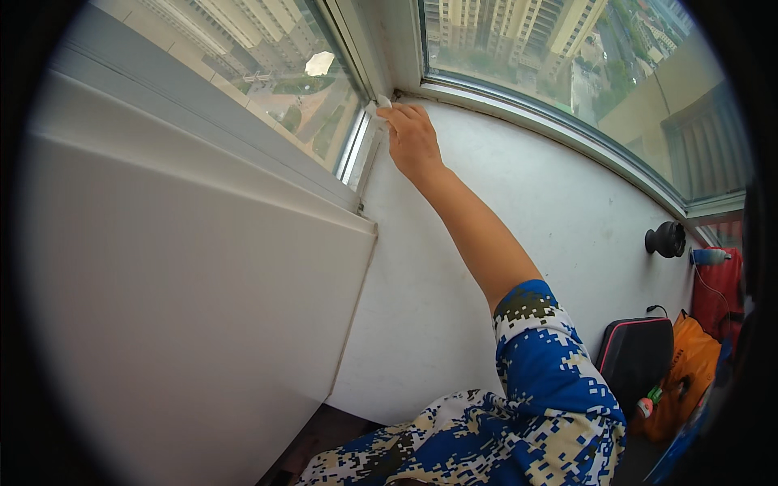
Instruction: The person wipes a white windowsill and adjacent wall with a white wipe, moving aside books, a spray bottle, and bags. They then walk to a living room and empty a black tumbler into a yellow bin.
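My right hand (416, 138) reaches far forward over the white windowsill (462, 231). Between its fingers is a white wipe or tissue (372, 110), pressed against the lower part of the left window frame (356, 143) close to the corner. Part of the wipe is hidden by the fingers. Dark grime shows along the joint where the frame meets the sill. Right of the corner runs the lower frame of the other window (523, 104). My left hand is out of view.
A white wall panel (194, 291) borders the sill on the left. At the right are a dark vase-like pot (666, 239), a blue bottle (710, 257), a black zipped case (638, 358), an orange bag (690, 370) and a red item (717, 285).
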Motion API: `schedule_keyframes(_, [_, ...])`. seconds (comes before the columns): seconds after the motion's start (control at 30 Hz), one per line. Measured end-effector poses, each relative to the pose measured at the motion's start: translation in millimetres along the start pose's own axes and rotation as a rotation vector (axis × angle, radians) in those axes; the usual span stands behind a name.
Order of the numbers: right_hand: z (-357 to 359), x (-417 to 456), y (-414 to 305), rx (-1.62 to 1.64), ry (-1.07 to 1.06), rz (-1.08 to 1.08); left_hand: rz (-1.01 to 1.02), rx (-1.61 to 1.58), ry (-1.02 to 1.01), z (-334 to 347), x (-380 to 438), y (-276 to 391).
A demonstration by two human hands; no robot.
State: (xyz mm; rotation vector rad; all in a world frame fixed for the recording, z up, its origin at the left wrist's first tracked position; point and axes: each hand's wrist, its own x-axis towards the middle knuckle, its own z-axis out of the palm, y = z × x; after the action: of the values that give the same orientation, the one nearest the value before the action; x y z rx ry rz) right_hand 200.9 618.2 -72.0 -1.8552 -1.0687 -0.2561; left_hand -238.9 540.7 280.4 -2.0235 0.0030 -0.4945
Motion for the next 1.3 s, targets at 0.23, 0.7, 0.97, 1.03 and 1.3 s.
schedule_keyframes(0.23, [27,18,24,-0.294,-0.023,-0.211,-0.021,-0.011,0.082,6,-5,1])
schedule_keyframes(0.7, [20,-40,-30,0.137,-0.109,-0.102,-0.032,0.038,0.045,8,-2,3])
schedule_keyframes(0.97, [11,-65,-65,0.337,-0.293,0.145,-0.073,0.027,0.072,6,-2,6])
schedule_keyframes(1.03, [-2,-50,-65,0.570,-0.424,0.595,-0.071,0.014,0.080,8,-2,6])
schedule_keyframes(1.3, [-31,-25,-48,1.444,-0.075,1.217,-0.081,0.000,0.121,10,-5,9])
